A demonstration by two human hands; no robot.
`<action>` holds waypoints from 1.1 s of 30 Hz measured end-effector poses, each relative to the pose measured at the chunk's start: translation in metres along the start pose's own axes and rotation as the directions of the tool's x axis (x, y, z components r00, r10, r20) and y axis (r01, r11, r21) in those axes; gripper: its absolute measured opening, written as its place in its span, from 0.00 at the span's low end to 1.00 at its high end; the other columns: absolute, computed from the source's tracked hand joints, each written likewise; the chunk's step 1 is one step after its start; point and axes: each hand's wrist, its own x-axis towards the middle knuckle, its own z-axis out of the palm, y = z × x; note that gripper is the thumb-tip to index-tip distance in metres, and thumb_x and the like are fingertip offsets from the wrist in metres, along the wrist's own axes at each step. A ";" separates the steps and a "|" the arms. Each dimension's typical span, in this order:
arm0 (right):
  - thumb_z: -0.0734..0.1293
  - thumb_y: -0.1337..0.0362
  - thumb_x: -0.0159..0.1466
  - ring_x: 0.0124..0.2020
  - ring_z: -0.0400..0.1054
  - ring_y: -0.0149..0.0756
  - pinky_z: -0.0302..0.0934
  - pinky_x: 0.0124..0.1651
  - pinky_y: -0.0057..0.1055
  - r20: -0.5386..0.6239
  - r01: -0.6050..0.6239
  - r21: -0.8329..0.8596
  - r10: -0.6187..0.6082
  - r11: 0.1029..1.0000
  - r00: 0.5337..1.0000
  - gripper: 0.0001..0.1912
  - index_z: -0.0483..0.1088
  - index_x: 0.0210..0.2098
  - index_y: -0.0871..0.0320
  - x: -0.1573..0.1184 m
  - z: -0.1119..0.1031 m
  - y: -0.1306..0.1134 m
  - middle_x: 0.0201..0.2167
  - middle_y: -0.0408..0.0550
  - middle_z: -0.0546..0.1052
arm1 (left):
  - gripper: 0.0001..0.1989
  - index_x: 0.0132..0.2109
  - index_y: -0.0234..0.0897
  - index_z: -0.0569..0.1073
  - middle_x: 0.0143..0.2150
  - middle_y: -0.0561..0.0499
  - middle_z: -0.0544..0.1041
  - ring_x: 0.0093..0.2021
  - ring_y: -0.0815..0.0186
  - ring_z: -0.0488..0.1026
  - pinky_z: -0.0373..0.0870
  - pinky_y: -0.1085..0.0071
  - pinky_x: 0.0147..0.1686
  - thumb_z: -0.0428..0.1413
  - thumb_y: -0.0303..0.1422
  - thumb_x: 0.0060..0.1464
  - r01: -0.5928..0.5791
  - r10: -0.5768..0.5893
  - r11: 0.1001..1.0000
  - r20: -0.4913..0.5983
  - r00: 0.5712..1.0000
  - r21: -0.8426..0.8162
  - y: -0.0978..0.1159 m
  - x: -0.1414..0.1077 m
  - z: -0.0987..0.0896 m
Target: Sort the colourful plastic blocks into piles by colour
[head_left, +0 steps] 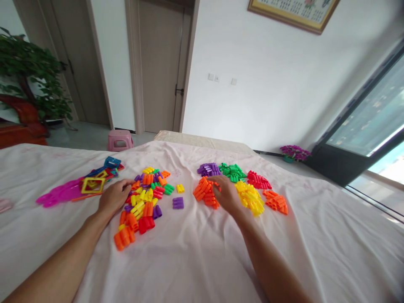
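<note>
Reaches over a pale cloth (202, 261) with left hand (115, 195) curled at the left edge of a mixed heap (147, 195) and right hand (226, 191) bent over an orange pile (202, 190). Cannot tell clamped fingers from resting in either. Shows between, nearer the right fingers, a purple block (178, 203) with tubes crosswise, and a smaller yellow block (180, 188) just beyond.

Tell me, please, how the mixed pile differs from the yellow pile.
The mixed pile has several colours; the yellow pile has one. The mixed pile spreads wider than the yellow pile. The mixed pile lies right of the left hand, the yellow pile right of the right hand. Both lie on the sheet.
</note>
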 end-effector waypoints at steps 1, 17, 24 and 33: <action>0.60 0.74 0.64 0.53 0.69 0.40 0.62 0.59 0.40 0.105 0.091 0.008 -0.091 0.996 0.990 0.21 0.74 0.52 0.54 -0.002 0.013 -0.021 0.50 0.49 0.78 | 0.20 0.52 0.46 0.78 0.53 0.51 0.80 0.50 0.58 0.76 0.68 0.68 0.44 0.45 0.40 0.61 0.000 0.000 1.000 0.000 1.000 -0.001 0.000 0.000 0.000; 0.65 0.71 0.63 0.42 0.66 0.45 0.63 0.42 0.36 0.461 0.315 -0.406 -0.106 0.858 0.881 0.18 0.67 0.52 0.57 -0.027 0.072 -0.089 0.42 0.55 0.73 | 0.20 0.52 0.45 0.78 0.52 0.52 0.81 0.50 0.60 0.76 0.67 0.70 0.43 0.45 0.39 0.62 -0.019 0.019 1.000 -0.010 1.000 -0.015 0.002 -0.001 -0.002; 0.61 0.71 0.65 0.42 0.69 0.41 0.62 0.39 0.32 0.473 0.157 -0.428 0.072 0.890 0.878 0.12 0.69 0.47 0.57 -0.024 0.062 -0.091 0.45 0.54 0.73 | 0.20 0.52 0.46 0.77 0.53 0.53 0.80 0.51 0.60 0.76 0.66 0.70 0.44 0.45 0.39 0.61 -0.008 0.008 1.000 -0.009 1.000 -0.004 0.002 -0.001 -0.001; 0.61 0.75 0.62 0.42 0.72 0.35 0.61 0.43 0.27 0.367 -0.086 -0.125 0.127 0.988 0.921 0.15 0.74 0.42 0.55 -0.015 0.046 -0.067 0.41 0.47 0.79 | 0.20 0.51 0.46 0.78 0.51 0.53 0.81 0.49 0.60 0.76 0.65 0.68 0.42 0.44 0.39 0.61 -0.029 0.029 1.000 -0.020 0.999 -0.004 0.001 0.000 0.000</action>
